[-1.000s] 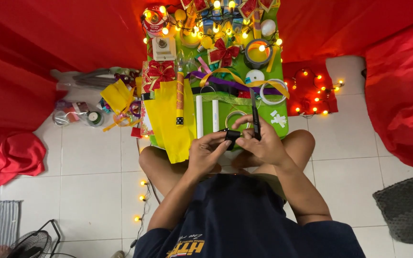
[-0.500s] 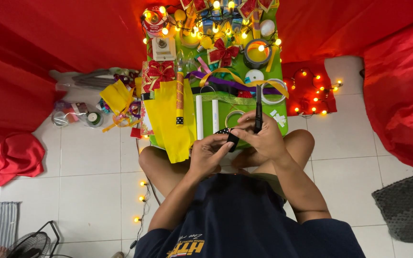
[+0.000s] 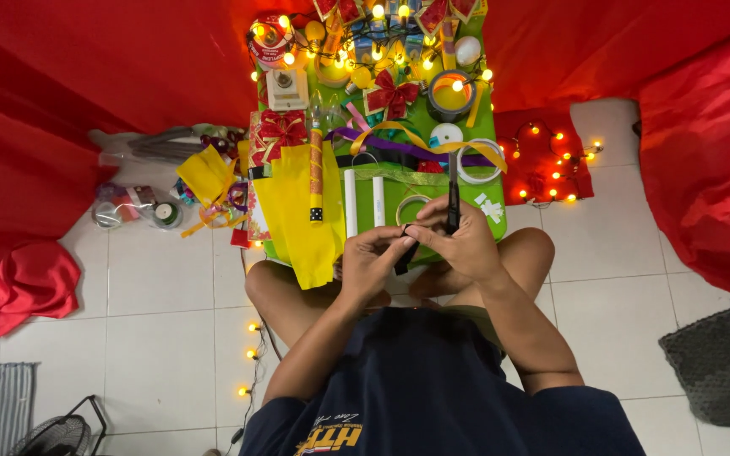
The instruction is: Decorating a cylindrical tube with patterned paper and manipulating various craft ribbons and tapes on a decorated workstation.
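Note:
I sit cross-legged on white tiles in front of a low green table (image 3: 399, 198). My left hand (image 3: 372, 260) pinches a small black strip (image 3: 404, 253) at the table's near edge. My right hand (image 3: 466, 247) touches the same strip with its fingertips and grips a slim black tool (image 3: 452, 196) that points away from me over the table. The two hands meet above my knees. I cannot tell what kind of tool it is.
On the table lie a yellow sheet (image 3: 302, 215), two white sticks (image 3: 363, 201), red bows (image 3: 390, 93), ribbons, tape rolls (image 3: 476, 165) and lit string lights (image 3: 373, 17). Red cloth (image 3: 86, 76) surrounds the floor. A yellow pouch (image 3: 204, 173) and jars lie at the left.
Both hands have stayed together and drifted slightly right. The black tool now stands more upright, and the black strip hangs lower between my fingers.

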